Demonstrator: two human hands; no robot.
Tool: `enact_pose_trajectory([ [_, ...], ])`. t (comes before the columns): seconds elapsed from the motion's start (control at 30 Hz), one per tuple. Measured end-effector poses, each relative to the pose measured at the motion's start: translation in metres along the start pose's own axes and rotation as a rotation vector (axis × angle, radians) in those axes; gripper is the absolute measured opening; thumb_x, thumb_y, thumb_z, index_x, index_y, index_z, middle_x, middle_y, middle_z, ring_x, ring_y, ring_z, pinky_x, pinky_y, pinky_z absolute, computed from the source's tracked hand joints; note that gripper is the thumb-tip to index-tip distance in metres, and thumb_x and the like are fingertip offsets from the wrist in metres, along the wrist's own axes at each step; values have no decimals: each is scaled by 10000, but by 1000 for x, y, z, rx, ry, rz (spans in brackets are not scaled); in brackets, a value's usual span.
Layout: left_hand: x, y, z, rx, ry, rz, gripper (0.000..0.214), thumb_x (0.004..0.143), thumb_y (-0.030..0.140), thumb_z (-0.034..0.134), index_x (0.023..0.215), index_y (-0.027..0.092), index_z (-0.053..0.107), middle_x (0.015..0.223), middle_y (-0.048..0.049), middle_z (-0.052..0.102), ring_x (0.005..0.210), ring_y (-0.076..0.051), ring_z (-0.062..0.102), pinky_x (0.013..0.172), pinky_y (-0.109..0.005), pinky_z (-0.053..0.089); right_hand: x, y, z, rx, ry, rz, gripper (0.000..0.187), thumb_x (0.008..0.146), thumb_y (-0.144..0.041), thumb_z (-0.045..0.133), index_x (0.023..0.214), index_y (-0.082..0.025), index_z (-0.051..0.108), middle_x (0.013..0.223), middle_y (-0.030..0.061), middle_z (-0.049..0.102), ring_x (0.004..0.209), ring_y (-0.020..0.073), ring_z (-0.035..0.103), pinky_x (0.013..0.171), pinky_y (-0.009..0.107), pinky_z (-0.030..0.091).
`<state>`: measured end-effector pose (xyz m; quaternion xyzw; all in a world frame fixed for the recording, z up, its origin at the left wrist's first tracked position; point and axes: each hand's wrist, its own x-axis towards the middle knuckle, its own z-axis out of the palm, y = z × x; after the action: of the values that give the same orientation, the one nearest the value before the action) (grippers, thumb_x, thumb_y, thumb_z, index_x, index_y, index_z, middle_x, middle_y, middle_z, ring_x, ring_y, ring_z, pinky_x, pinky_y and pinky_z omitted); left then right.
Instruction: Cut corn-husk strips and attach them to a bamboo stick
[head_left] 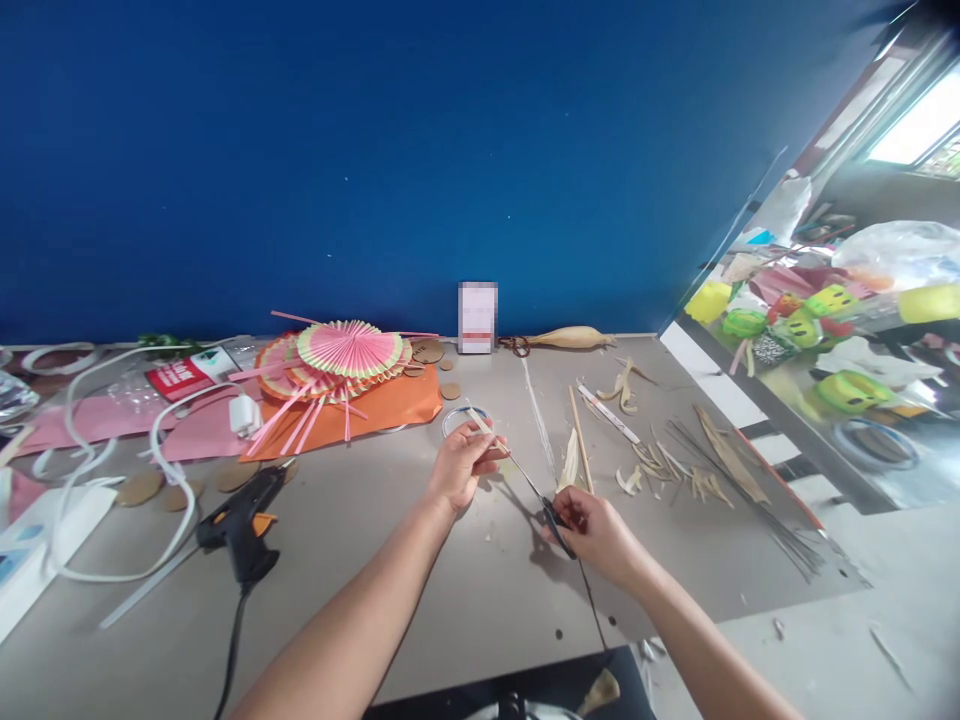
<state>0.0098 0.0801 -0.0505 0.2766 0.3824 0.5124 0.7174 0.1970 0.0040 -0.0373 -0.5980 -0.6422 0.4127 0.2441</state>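
My left hand (466, 462) pinches a small pale strip (484, 424), which looks like dried husk, between thumb and fingers. My right hand (596, 530) is closed around the black handles of a pair of scissors (556, 525). The scissors' thin blades point up and left, their tips close to my left fingers; whether they touch the strip I cannot tell. A thin dark wire (592, 603) runs below my right hand toward the table's front edge. Just beyond that hand lie a pale husk piece (570, 460) and a thin wooden stick (580, 438).
Pink paper rosettes (352, 348) lie on orange paper (427, 400) at the left. Nearer are a black glue gun (244, 530) and a white cable (75, 500). Husk scraps (630, 482), a white pen-like tool (609, 412) and several wires (787, 545) lie right. A blue wall (420, 180) stands behind.
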Motion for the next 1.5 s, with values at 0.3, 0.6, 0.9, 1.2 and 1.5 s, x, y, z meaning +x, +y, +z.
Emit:
enact_pose_trajectory([
  [0.3, 1, -2, -1, -10, -3, 22, 331, 626, 223, 654, 905, 151, 494, 699, -25, 646, 568, -120, 633, 387, -124, 444, -1, 3, 2, -166, 92, -24, 235, 632, -375, 588, 626, -185, 449, 524, -56, 409, 487, 79, 322, 449, 203, 261],
  [0.6, -1, -1, 1, 39, 1, 28, 338, 622, 250, 657, 907, 158, 498, 700, -18, 645, 560, -120, 631, 381, -121, 432, -4, -6, -7, -254, 66, -20, 233, 651, -365, 563, 601, -193, 415, 521, -70, 384, 498, 77, 306, 461, 185, 254],
  [0.9, -1, -2, 2, 94, -2, 45, 339, 631, 254, 649, 918, 149, 501, 721, -39, 652, 575, -134, 634, 390, -134, 431, -6, -9, -13, -290, 54, -5, 263, 644, -410, 560, 587, -192, 423, 520, -62, 378, 501, 82, 315, 462, 187, 258],
  [1.2, -5, -3, 4, 184, -26, 77, 328, 635, 294, 640, 903, 157, 511, 734, -43, 657, 585, -138, 629, 429, -164, 428, -4, -16, -20, -310, 48, -17, 247, 632, -400, 566, 575, -190, 449, 511, -55, 408, 493, 83, 312, 455, 186, 263],
  [1.5, -7, -2, 5, 196, -49, 71, 338, 653, 324, 623, 922, 153, 509, 775, -65, 659, 604, -147, 633, 428, -164, 419, -3, -12, -23, -318, 34, -14, 236, 649, -389, 555, 584, -190, 446, 523, -56, 412, 505, 86, 330, 464, 187, 260],
])
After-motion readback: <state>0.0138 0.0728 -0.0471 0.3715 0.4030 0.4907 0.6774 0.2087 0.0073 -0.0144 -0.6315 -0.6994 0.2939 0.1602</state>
